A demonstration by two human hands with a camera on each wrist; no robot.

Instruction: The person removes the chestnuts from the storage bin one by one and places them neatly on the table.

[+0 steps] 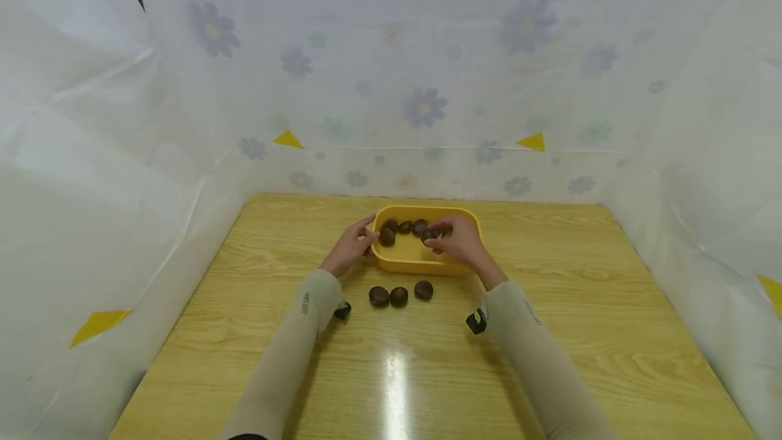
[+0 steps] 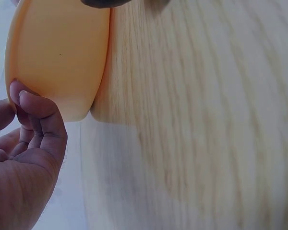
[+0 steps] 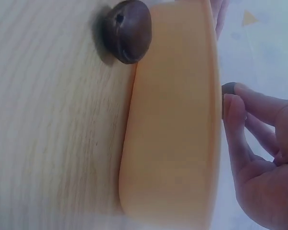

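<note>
A chestnut (image 1: 430,235) sits pinched in our right hand (image 1: 459,242) over the yellow tray (image 1: 408,265) mid-surface (image 1: 550,331); our left hand (image 1: 351,248) grips the tray's rim. A loose pinch could send it rolling toward the three chestnuts (image 1: 400,294) outside.

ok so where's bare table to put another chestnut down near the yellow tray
Bare wood lies left of the left hand, right of the right hand, and behind the yellow tray. It is crowded in front of the tray, where three chestnuts sit between the sleeves, and inside the tray.
</note>
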